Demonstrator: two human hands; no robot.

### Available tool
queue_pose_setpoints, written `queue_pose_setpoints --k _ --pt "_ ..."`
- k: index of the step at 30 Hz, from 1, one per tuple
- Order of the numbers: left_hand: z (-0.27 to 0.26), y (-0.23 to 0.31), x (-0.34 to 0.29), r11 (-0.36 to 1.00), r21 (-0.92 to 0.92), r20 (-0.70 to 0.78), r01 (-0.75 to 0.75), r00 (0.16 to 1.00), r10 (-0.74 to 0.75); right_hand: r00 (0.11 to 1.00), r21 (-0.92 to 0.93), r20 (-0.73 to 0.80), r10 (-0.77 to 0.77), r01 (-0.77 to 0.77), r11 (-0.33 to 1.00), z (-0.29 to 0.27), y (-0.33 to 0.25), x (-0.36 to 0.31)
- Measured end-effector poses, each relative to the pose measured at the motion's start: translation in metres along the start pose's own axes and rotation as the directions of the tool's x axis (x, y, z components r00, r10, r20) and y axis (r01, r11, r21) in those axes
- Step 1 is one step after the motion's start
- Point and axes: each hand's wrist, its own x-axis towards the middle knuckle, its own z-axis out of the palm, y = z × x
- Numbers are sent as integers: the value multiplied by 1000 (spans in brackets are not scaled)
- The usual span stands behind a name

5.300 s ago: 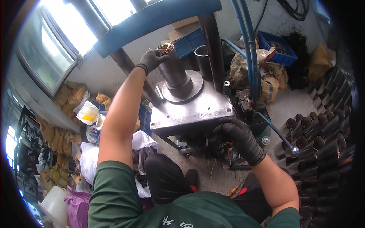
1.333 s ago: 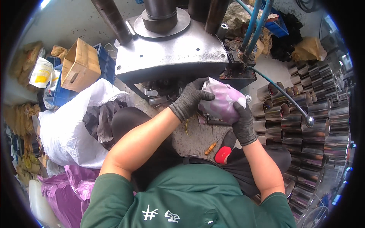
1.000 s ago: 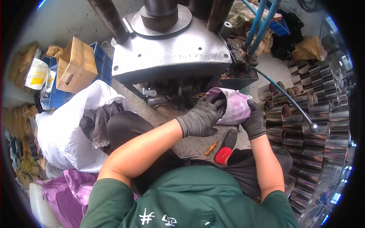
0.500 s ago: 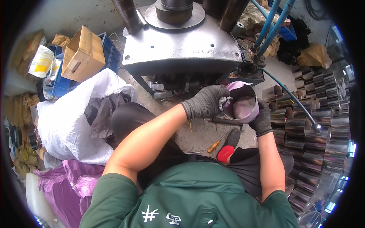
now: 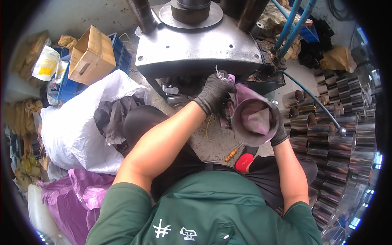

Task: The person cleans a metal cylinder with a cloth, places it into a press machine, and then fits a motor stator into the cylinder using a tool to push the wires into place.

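My right hand [image 5: 280, 133], in a black glove, is wrapped round the right side of a metal cylinder [image 5: 240, 134]. The cylinder's round mouth faces me, and a pale pinkish sheet [image 5: 257, 121] shows deep inside. Purple plastic film [image 5: 244, 94] stretches from the cylinder's upper left side to my left hand [image 5: 215, 90]. The fingers of that gloved hand are closed on the film, just below the front edge of the press, and a crumpled end sticks out above them. Most of my right fingers are hidden behind the cylinder.
A metal press [image 5: 196, 45] stands ahead. Shiny metal cylinders [image 5: 320, 130] are stacked at right, under a lever with a ball knob [image 5: 341, 131]. At left are a white sack [image 5: 65, 134] of dark scraps, purple sheeting [image 5: 69, 200] and a cardboard box [image 5: 92, 56]. A screwdriver [image 5: 231, 154] lies on the floor.
My left hand has moved up and left, drawing the purple film away from the cylinder's rim. The cylinder has come lower, its mouth turned more toward me.
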Motion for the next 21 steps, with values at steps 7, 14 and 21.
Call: queue_pose_setpoints --k 7,14,21 --pt "50 9 20 930 37 341 366 870 -356 995 -908 -69 -66 -35 418 50 26 7" --pt "54 19 -8 791 -134 514 598 724 -460 980 -976 162 -112 142 -168 -20 182 28" --pt "72 -10 -28 693 -163 550 702 648 -527 862 -777 420 -285 179 -604 -16 155 36"
